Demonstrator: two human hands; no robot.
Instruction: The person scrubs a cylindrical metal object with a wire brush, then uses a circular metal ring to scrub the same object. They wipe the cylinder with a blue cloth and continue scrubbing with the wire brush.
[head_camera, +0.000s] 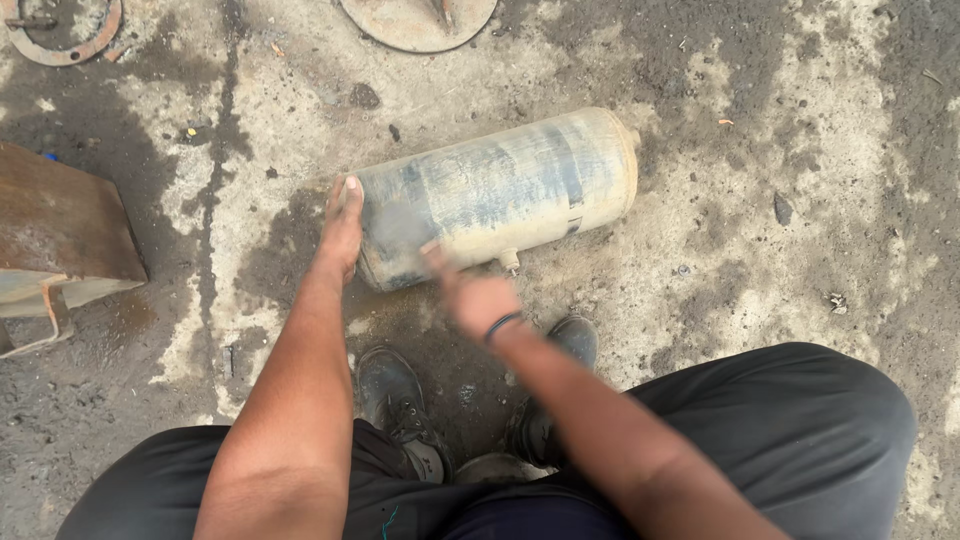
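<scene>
- I see a dirty yellow tank (497, 195) lying on its side on the ground (760, 200). It lies in the middle of the view, just past my feet.
- My left hand (342, 225) lies flat against the near, round end of the tank. The fingers are straight and touch it. They are not wrapped around anything.
- My right hand (470, 290) is at the near side of the tank, close to a small knob (509, 261) that sticks out low on it. This hand is blurry, so I cannot tell if it is open or closed, or if it touches the tank.
- A dark band (502, 325) sits on my right wrist.
- My two black shoes (395, 395) stand on the ground close to the tank.
- A rusty metal piece (60, 225) sits off to the left, well apart from the tank.
- A round metal plate (415, 22) lies at the top edge, and a rusty ring (62, 40) lies in the top left corner.
</scene>
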